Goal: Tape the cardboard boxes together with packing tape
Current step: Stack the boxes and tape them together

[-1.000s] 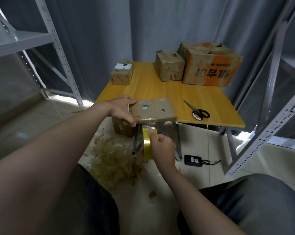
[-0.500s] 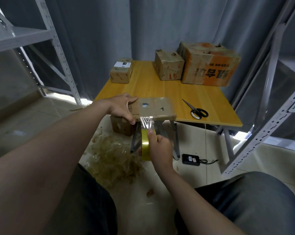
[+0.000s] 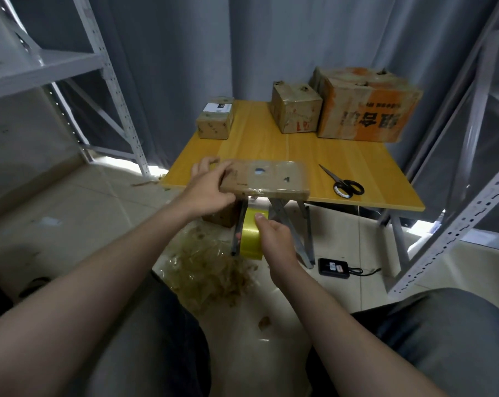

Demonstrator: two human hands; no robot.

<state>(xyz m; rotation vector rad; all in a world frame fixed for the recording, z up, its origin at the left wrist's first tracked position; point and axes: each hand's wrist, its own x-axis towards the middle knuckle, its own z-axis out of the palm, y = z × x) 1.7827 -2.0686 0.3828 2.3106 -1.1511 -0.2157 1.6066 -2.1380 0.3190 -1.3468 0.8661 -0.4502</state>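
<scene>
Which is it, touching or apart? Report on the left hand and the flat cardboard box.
Touching. The head view shows the left hand gripping the flat cardboard box by its left end.

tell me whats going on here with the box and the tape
A person is taping a flat brown cardboard box at the near edge of the yellow wooden table. The left hand grips the box's left end, and the right hand holds a yellow roll of packing tape just below it. Black-handled scissors and three more cardboard boxes lie untouched on the table.
</scene>
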